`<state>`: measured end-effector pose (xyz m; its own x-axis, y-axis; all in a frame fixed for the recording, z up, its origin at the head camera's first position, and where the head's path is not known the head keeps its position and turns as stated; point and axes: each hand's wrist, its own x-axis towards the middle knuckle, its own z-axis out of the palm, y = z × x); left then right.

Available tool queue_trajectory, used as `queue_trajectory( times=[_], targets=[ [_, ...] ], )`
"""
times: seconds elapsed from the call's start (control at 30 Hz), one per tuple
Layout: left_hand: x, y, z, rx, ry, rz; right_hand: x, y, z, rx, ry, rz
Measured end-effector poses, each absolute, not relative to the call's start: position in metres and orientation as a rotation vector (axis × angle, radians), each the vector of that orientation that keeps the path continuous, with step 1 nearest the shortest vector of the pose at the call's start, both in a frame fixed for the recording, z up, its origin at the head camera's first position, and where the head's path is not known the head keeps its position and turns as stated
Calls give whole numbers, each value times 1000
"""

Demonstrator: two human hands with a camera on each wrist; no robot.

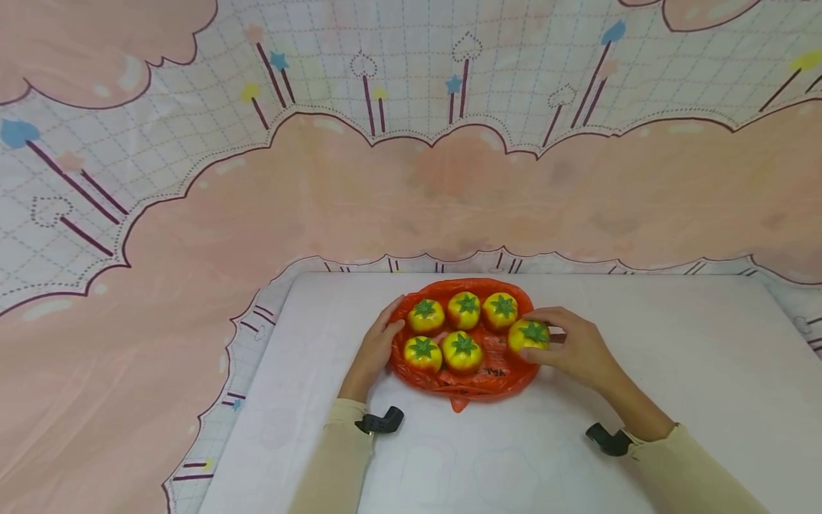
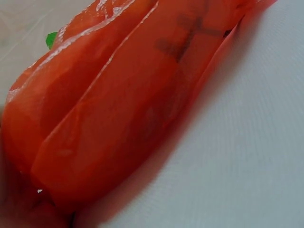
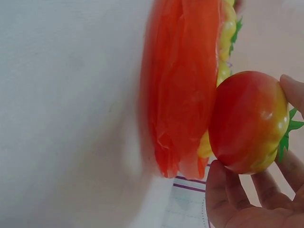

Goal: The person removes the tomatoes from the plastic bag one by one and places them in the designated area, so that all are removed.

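Note:
A red plastic bag (image 1: 497,350), its mouth spread wide, lies on the white table with several yellow-and-red tomatoes (image 1: 462,351) inside, green leafy tops upward. At its left rim, my left hand (image 1: 375,350) holds the edge, thumb near the inside. The left wrist view shows mostly the bag's creased side (image 2: 128,104), and little of that hand. My right hand (image 1: 578,346) grips another tomato (image 3: 249,121) between thumb and fingers at the bag's right rim. In the right wrist view this tomato is tilted, with its red underside showing, beside the bag's wall.
The white table (image 1: 674,343) extends to both sides of the bag and in front of it. Behind stands a pink and white patterned cloth backdrop (image 1: 411,207). Black wrist devices (image 1: 610,439) sit at both sleeve cuffs.

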<state>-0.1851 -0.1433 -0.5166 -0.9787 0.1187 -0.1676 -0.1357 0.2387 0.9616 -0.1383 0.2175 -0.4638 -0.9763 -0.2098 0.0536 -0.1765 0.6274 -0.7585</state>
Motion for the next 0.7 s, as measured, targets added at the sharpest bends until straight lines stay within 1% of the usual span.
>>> queue_trajectory(
  times=[0.27, 0.7],
  targets=[
    [-185, -143, -516, -44, 2288, 1809, -140, 224, -456, -311, 2812, -1286],
    [-185, -144, -517, -30, 2309, 1805, -144, 233, -454, -307, 2864, -1301]
  ],
)
